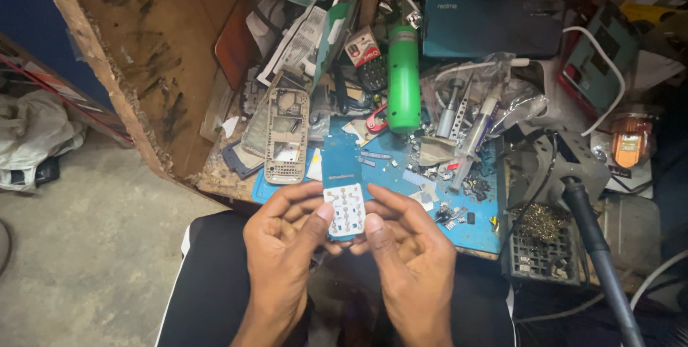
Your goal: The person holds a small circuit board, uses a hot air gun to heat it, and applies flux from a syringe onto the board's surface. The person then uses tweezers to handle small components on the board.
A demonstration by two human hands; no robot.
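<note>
Both hands hold a small blue phone circuit board (342,168) upright over my lap, at the near edge of the bench. A white keypad sheet (345,210) covers its lower half. My left hand (283,243) grips the board's left side, with the thumb pressed on the keypad sheet. From the other side, my right hand (412,250) holds the lower right edge with thumb and fingers. A beige phone frame (287,135) lies on the bench just beyond my left hand.
A blue work mat (479,229) carries several small parts and screws. A green cylindrical tool (403,78), a teal box (493,26), metal tools (462,117), a soldering stand with brass wool (541,225) and white cables crowd the bench. A wooden panel (136,53) stands left.
</note>
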